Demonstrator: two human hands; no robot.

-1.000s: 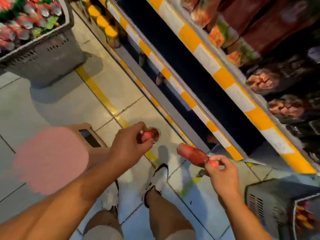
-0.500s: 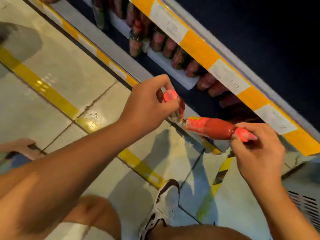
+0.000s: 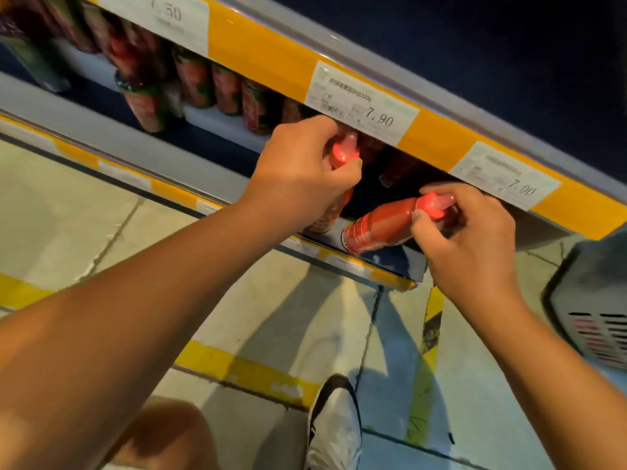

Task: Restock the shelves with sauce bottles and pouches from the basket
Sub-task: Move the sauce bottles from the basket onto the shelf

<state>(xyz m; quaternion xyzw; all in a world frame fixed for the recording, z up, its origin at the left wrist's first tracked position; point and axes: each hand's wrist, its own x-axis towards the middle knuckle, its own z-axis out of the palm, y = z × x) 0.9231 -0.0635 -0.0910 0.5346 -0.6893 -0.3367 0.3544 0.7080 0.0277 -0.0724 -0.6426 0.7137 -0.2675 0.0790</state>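
Right hand [image 3: 471, 242] fingers [image 3: 428, 222] pinch the cap end of a red plastic sauce bottle [image 3: 380, 227], long axis base-first toward 8 o'clock, just below the yellow-edged shelf [image 3: 264, 56]. Left hand [image 3: 298, 178] grips a second red-capped sauce bottle [image 3: 342, 157] near upright at 10 o'clock, nearer the stocked row.

Head camera: your one view, worn on your head, looking forward and steeply down.

You see from above, tilted so the yellow-edged shelf rail [image 3: 437, 144] slants from upper left to lower right. The lens is wide and close: your forearms enter from the bottom corners, and your left hand [image 3: 298, 178] and right hand [image 3: 471, 239] fill the middle, right at the shelf front. Below them lie the tiled floor [image 3: 68, 212] and your white shoe [image 3: 334, 432]. No second view shares this scene.
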